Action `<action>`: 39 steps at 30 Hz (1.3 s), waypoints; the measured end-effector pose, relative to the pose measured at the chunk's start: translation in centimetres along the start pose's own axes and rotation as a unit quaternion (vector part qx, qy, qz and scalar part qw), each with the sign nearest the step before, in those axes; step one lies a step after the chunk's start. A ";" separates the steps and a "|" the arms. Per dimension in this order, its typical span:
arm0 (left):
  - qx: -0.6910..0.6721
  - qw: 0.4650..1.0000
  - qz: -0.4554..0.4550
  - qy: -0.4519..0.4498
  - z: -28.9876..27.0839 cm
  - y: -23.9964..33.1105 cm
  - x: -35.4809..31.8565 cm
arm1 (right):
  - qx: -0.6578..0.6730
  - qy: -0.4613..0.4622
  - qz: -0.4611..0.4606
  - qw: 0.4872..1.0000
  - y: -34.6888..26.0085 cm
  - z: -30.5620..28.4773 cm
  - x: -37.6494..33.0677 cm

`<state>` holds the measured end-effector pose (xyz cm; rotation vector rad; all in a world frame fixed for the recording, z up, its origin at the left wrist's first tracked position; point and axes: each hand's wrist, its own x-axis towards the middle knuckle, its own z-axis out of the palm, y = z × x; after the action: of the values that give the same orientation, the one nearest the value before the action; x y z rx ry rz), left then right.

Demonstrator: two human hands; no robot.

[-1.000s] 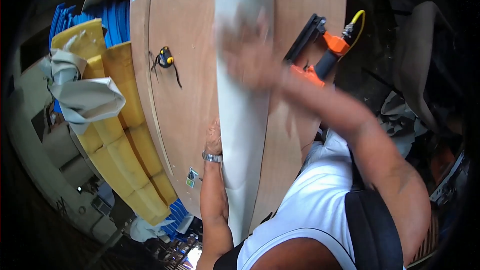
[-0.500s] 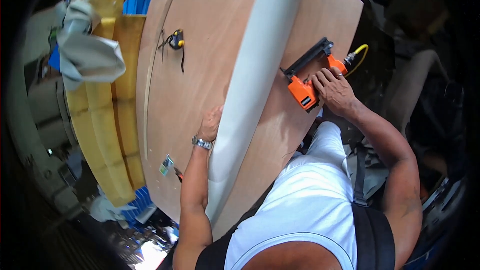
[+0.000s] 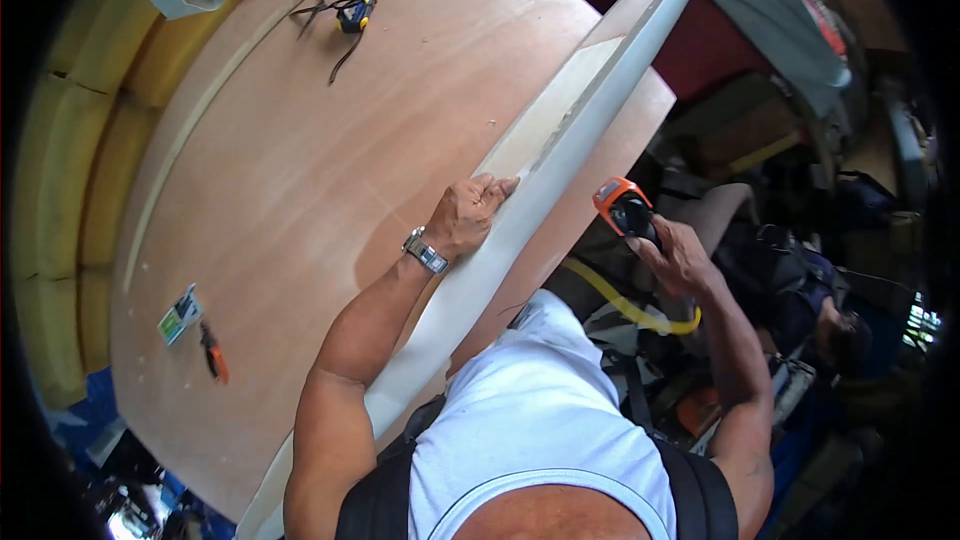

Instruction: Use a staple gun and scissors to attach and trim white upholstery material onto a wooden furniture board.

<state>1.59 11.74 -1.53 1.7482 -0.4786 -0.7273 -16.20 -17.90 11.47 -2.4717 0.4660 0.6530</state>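
Note:
A long, narrow panel wrapped in pale grey covering (image 3: 575, 155) stands tilted on its edge across the plywood tabletop (image 3: 300, 150). Its paler bare back (image 3: 560, 90) faces left. My left hand (image 3: 475, 212), with a watch on the wrist, is closed on the covering's folded edge, fingertips pressed at the panel's rim. In my right hand (image 3: 674, 255) is an orange and black staple gun (image 3: 625, 205), raised just right of the panel and not touching it. A yellow air hose (image 3: 640, 312) curves below that hand. The staple gun's nose is hard to make out.
A tape measure (image 3: 355, 14) lies beside a dark pliers-like tool (image 3: 316, 8) at the far left. Nearer are an orange-handled tool (image 3: 213, 352) and a small packet (image 3: 180, 314). Yellow foam slabs (image 3: 60, 160) line the left side; dark clutter fills the right.
The staple gun has come up off the plywood in my right hand. The panel has been tipped so its back shows, and my left hand now grips its covering's edge. The view has shifted.

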 end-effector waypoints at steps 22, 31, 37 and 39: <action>-0.009 0.999 -0.024 -0.028 1.6 2.0 -1.3 | -0.032 -0.096 0.144 0.984 -21.5 -6.5 3.1; -0.011 0.998 -0.041 -0.036 1.4 2.6 -1.6 | -0.119 -0.119 0.135 0.976 -22.5 -6.1 4.5; -0.005 0.999 -0.029 -0.042 1.4 2.7 -1.9 | -0.125 -0.128 0.146 0.973 -22.7 -6.1 5.1; -0.001 0.999 -0.033 -0.043 1.5 2.7 -1.9 | -0.125 -0.132 0.154 0.971 -22.6 -5.9 5.1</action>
<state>-0.67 11.13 1.21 1.7434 -0.4794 -0.8522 0.21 -4.25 22.31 -2.5108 0.7067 1.2148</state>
